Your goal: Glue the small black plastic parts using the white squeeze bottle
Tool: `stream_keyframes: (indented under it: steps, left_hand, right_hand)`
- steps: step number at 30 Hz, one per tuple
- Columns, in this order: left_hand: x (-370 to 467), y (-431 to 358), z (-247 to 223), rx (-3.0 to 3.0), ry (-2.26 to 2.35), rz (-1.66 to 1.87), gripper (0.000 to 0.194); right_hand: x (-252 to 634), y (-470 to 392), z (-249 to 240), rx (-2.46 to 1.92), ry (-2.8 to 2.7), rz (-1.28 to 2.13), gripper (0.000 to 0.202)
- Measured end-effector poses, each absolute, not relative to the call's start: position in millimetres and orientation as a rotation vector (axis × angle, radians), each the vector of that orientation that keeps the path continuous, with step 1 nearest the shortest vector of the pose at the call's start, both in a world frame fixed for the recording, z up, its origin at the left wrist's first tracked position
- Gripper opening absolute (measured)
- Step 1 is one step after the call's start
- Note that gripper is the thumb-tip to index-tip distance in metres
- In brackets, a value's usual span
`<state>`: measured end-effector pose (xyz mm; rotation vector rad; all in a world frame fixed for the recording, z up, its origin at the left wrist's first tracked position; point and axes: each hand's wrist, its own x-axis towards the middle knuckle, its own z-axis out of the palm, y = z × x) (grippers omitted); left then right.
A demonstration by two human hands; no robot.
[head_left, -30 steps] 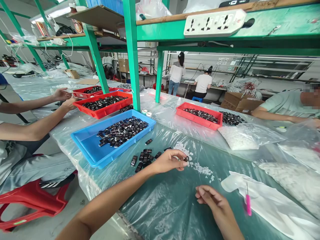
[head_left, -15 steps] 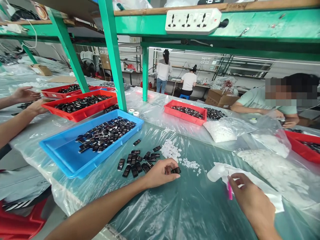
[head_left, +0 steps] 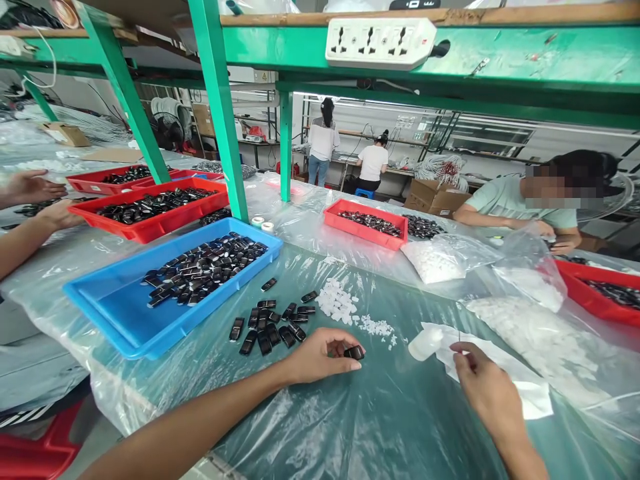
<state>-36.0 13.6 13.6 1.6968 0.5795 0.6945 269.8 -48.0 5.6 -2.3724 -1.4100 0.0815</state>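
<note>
My left hand (head_left: 316,358) is closed around a small glossy black plastic piece (head_left: 354,353), held by the fingertips just above the green table. Between the fingers of my right hand (head_left: 487,387) is a thin pink-handled tool (head_left: 459,335); only its needle-like tip shows, pointing up, while its handle is hidden. Beside that hand, a small whitish bottle (head_left: 424,345) rests at the edge of a white paper sheet (head_left: 533,397). Left of my left hand lies a loose group of similar black pieces (head_left: 264,340). White bits (head_left: 336,300) are heaped beyond it, with smaller ones (head_left: 377,327) to their right.
A blue tray (head_left: 107,313) of black pieces stands at left, near red trays (head_left: 135,230) and another person's hands (head_left: 65,213). Another red tray (head_left: 365,233) sits beyond. Bags of white parts (head_left: 530,340) lie at right. A green post (head_left: 220,120) rises behind the blue tray.
The black piece in my left hand has turned and shows more of its face. My right hand has shifted, and the tool's pink handle is now out of sight. The bottle shows more clearly.
</note>
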Motion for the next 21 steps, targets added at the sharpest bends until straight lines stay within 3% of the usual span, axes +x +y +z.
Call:
stream_keyframes:
  steps: [9, 15, 18, 21]
  left_hand:
    - [-39, 8, 20, 1.751, 0.564, 0.654, 0.026]
    - [-38, 9, 16, 1.723, 0.559, 0.674, 0.026]
    - [-39, 10, 17, 1.765, 0.583, 0.653, 0.031]
    - [-40, 11, 17, 1.836, 0.638, 0.611, 0.035]
  right_hand:
    - [305, -40, -11, -2.122, -1.394, -0.013, 0.054]
    - [302, -42, -20, -2.128, -1.553, 0.211, 0.032]
    - [283, -49, 0, -2.162, -1.478, 0.042, 0.041]
    - [255, -61, 26, -2.041, -1.129, -0.397, 0.042]
